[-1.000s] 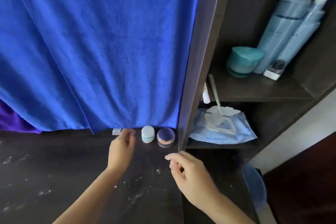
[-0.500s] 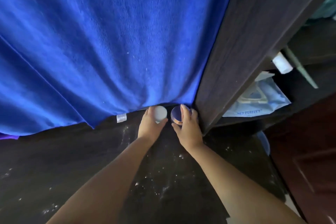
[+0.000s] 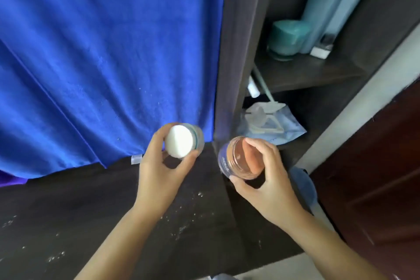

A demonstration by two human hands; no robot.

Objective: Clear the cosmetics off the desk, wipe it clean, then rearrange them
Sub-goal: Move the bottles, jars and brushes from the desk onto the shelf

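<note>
My left hand (image 3: 159, 173) grips a small white-lidded jar (image 3: 180, 143), lifted above the dark desk (image 3: 68, 211) with its lid turned toward me. My right hand (image 3: 266, 179) grips a small clear jar with a peach-coloured inside (image 3: 236, 158), also held in the air, tilted on its side. Both jars hang near the desk's back right corner, close to the dark shelf post (image 3: 236, 52). White specks and smears dot the desk surface.
A blue towel (image 3: 109, 52) hangs over the back of the desk. On the right, shelves hold a teal jar (image 3: 286, 38), tall pale blue bottles (image 3: 329, 2), a small white-based bottle (image 3: 321, 49) and a blue wipes pack (image 3: 272, 129). A dark red door (image 3: 375, 177) stands at the right.
Both hands reached to the two jars at the back of the desk, took hold of them and lifted them up toward me.
</note>
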